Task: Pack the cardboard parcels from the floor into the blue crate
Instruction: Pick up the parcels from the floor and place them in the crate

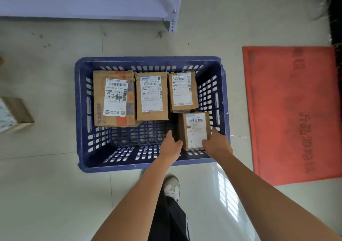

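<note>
The blue crate [81,115] stands on the tiled floor in the middle of the view. Three labelled cardboard parcels lie in a row along its far side: a large one [113,98] at left, a middle one [151,96], and a smaller one [182,91] at right. A fourth small parcel [195,129] is in the crate's near right corner, below the right one. My left hand [171,145] grips its left side and my right hand [215,142] grips its right side. The crate's near left part holds nothing.
Another parcel [13,114] lies on the floor at the far left edge. A red doormat [292,111] lies right of the crate. A grey metal shelf [88,0] runs along the top. My shoe [172,187] is just behind the crate.
</note>
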Action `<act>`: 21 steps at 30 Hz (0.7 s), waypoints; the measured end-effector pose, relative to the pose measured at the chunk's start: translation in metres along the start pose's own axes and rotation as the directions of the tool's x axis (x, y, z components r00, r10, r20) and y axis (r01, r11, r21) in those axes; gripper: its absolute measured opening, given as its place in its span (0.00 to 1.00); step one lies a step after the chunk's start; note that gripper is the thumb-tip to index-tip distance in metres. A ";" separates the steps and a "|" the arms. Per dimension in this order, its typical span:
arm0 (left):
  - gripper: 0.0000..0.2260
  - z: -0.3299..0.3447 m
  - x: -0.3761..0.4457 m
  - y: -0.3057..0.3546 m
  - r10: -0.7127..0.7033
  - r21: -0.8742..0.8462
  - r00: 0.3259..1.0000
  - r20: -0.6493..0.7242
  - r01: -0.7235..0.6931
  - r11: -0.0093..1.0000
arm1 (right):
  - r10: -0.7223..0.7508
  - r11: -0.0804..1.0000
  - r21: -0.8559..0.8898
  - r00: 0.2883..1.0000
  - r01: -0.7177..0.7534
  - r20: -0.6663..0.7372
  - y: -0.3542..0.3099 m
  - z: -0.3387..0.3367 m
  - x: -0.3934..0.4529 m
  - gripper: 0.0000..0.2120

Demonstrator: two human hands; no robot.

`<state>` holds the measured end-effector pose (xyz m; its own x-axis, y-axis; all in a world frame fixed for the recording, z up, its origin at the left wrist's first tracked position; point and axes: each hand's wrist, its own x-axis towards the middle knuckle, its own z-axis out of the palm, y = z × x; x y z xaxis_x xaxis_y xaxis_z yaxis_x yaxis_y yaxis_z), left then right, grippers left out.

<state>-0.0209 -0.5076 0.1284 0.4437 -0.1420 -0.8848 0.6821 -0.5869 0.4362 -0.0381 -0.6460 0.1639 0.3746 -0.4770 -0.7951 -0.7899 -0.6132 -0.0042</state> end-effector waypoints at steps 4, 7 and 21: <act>0.26 -0.039 -0.028 0.003 -0.017 -0.090 0.996 -0.092 0.008 0.996 | -0.077 0.996 0.051 0.996 0.075 0.034 -0.026 -0.018 -0.038 0.27; 0.24 -0.067 -0.049 0.010 -0.022 -0.086 0.992 -0.123 0.012 0.996 | -0.057 0.981 0.183 0.998 0.055 0.006 -0.051 -0.032 -0.067 0.28; 0.19 -0.221 -0.040 -0.014 0.057 -0.478 0.956 -0.289 -0.196 0.856 | -0.150 0.905 0.412 0.986 0.109 0.068 -0.218 0.033 -0.120 0.28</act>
<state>0.0803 -0.3174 0.1935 0.6310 0.0607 -0.7734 0.7750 -0.0936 0.6250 0.0729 -0.4346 0.2408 0.4548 -0.3354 -0.8250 -0.8737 -0.3476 -0.3403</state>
